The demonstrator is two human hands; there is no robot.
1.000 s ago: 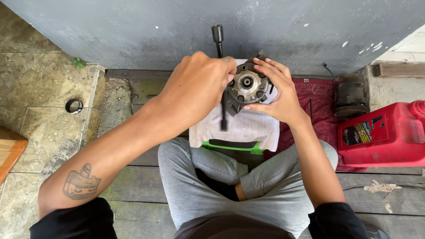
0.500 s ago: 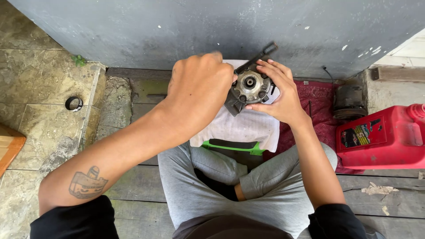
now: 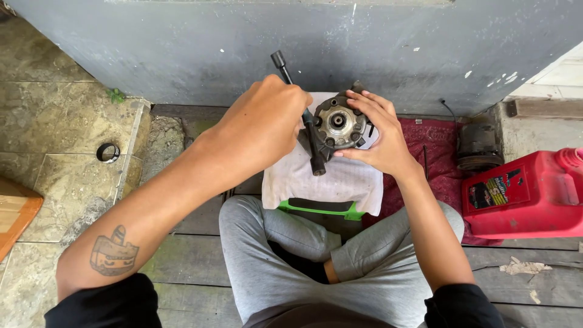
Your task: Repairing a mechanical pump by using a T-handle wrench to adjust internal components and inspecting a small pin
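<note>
The T-handle wrench (image 3: pixel 300 115), half a second ago tipped up right of the round metal hub part (image 3: pixel 337 124), now slants across the part's left side, its socket end toward the grey wall (image 3: pixel 182 48). The left hand (image 3: pixel 264 124) is clenched on the wrench shaft. The right hand (image 3: pixel 375 136) (fingers spread) cups the part over a white cloth (image 3: pixel 322 182).

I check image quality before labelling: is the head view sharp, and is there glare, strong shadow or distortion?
In the head view, light is soft daylight with no glare and only faint shadows; left hand, wrench, right hand and round metal part look sharp; the grey wall bows slightly, a sign of wide-angle distortion.
</note>
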